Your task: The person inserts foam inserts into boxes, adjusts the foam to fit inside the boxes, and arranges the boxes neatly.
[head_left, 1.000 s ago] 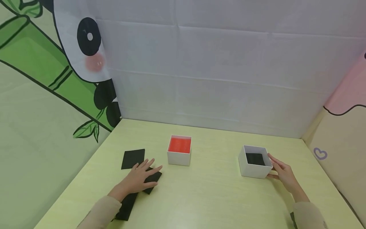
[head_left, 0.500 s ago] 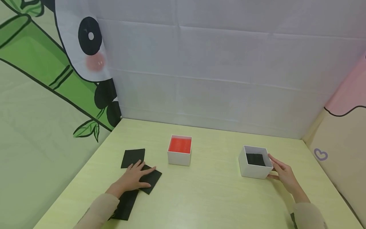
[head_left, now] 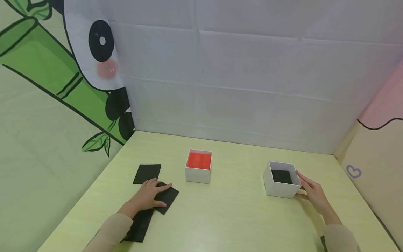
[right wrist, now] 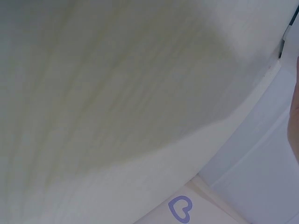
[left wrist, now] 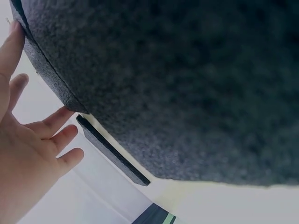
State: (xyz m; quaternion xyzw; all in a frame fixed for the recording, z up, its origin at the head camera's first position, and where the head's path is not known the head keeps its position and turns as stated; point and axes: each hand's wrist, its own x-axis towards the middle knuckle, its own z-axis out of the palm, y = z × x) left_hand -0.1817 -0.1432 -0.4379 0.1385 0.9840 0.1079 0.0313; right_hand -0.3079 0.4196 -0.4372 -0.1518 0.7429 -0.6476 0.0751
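My left hand [head_left: 145, 196] lies over a tilted black felt square [head_left: 170, 197], its fingers spread and its thumb flat on the top. In the left wrist view fingertips [left wrist: 65, 114] touch the felt's edge. Another black felt square [head_left: 148, 173] lies just beyond the hand, and a longer black felt piece [head_left: 140, 224] sits partly under the wrist and sleeve. At the right, my right hand [head_left: 313, 196] rests its extended fingers and thumb against the right wall of a white open box [head_left: 280, 189]. A black square [head_left: 281, 176] shows inside that box.
Between the hands, farther back, stands a second white box [head_left: 197, 175] with a red sheet [head_left: 199, 160] inside. The pale yellow table [head_left: 233, 217] ends at a white back cloth [head_left: 233, 87]. A dark scrap [head_left: 323, 241] shows beside the right sleeve.
My left hand has drawn back slightly to the left and nearer me over the tilted square, uncovering more of it. The right hand and both boxes have stayed in place.
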